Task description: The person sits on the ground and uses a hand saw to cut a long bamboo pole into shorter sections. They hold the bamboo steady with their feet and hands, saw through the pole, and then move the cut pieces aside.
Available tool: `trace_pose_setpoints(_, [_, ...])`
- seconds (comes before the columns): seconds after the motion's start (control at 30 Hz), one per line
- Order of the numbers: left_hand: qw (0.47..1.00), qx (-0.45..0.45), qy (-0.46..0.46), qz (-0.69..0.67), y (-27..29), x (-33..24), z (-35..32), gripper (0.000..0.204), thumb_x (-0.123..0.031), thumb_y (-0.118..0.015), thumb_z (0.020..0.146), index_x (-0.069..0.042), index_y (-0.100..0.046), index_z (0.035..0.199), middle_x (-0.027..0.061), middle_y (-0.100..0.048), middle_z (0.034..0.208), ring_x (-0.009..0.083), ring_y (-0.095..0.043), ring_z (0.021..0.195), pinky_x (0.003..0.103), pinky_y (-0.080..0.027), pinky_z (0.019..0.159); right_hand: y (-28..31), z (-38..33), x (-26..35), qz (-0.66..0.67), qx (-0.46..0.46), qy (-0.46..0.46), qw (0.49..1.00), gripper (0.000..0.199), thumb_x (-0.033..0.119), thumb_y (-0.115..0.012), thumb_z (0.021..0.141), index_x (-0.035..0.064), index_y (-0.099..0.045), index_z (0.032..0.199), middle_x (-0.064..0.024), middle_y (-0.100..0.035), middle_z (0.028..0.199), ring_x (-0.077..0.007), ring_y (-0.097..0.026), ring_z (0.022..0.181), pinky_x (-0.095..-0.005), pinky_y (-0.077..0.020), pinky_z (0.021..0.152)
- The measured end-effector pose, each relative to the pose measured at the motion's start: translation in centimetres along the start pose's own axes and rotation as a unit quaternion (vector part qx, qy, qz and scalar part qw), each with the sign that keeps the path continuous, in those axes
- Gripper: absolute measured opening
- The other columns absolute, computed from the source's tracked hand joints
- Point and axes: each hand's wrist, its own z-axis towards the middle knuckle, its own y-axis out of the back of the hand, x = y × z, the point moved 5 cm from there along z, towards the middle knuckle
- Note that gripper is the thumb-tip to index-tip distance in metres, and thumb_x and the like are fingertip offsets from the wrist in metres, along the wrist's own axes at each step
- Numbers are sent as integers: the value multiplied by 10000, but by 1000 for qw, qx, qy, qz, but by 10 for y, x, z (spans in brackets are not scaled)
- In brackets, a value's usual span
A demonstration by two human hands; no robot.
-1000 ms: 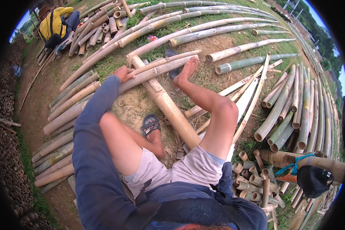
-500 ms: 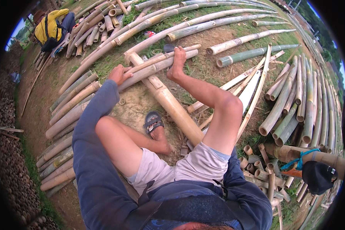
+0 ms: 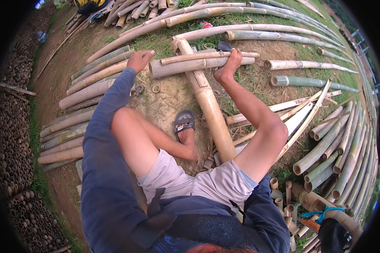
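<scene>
My left hand (image 3: 140,61) hangs free with its fingers out, a short gap left of a thick bamboo length (image 3: 175,68); it holds nothing. A narrower split bamboo strip (image 3: 189,57) lies along the top of that length. Both rest crosswise on a stout bamboo pole (image 3: 215,120), which slopes up from between my thighs. My bare right foot (image 3: 229,67) presses on the strip and the length near their right end. My right hand is out of sight; only its dark blue sleeve (image 3: 264,215) shows beside my right thigh.
My left foot wears a dark sandal (image 3: 185,122) on the dirt; another dark sandal (image 3: 224,46) lies beyond the pole. Bamboo poles lie in rows at left (image 3: 78,133) and right (image 3: 344,145). Split bamboo strips (image 3: 310,111) and short offcuts (image 3: 289,206) lie near my right leg.
My left hand has let go of the left end of the bamboo and drawn away to the left. The whole view has turned; my right foot stays on the bamboo.
</scene>
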Motion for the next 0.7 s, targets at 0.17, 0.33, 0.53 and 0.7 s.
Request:
trace_pose_setpoints(0.17, [999, 15, 43, -8, 5, 30, -12, 602, -555, -579, 1046, -22, -739, 1276, 221, -755, 1211, 328, -710, 1147, 403, -513, 1012, -3, -10, 3, 40, 5, -76, 996, 574, 480, -598, 1003, 202, -491, 1493, -56, -500, 1468, -249, -467, 1354, -471, -434, 1112])
trace_pose_setpoints(0.33, [998, 53, 30, -13, -3, 37, -23, 615, -562, -561, 1056, -15, -730, 1282, 210, -748, 1232, 332, -693, 1179, 413, -500, 1039, -6, -14, -5, 1, -10, -65, 998, 593, 498, -588, 1005, 216, -470, 1513, -52, -464, 1508, -260, -458, 1371, -474, -420, 1128])
trace_pose_setpoints(0.53, [996, 76, 36, -19, -1, 43, -32, 620, -576, -545, 1059, -34, -732, 1294, 204, -732, 1276, 343, -676, 1209, 433, -497, 1049, -9, -25, -1, 66, 18, -96, 993, 560, 516, -597, 989, 205, -505, 1445, -56, -519, 1436, -265, -489, 1329, -462, -418, 1126])
trace_pose_setpoints(0.7, [997, 55, 57, -22, 5, 62, -43, 638, -597, -536, 1057, -46, -720, 1320, 198, -716, 1303, 350, -667, 1220, 450, -497, 1056, -21, -24, -10, 44, 17, -108, 993, 518, 511, -599, 972, 204, -539, 1384, -58, -554, 1380, -267, -527, 1272, -454, -428, 1112])
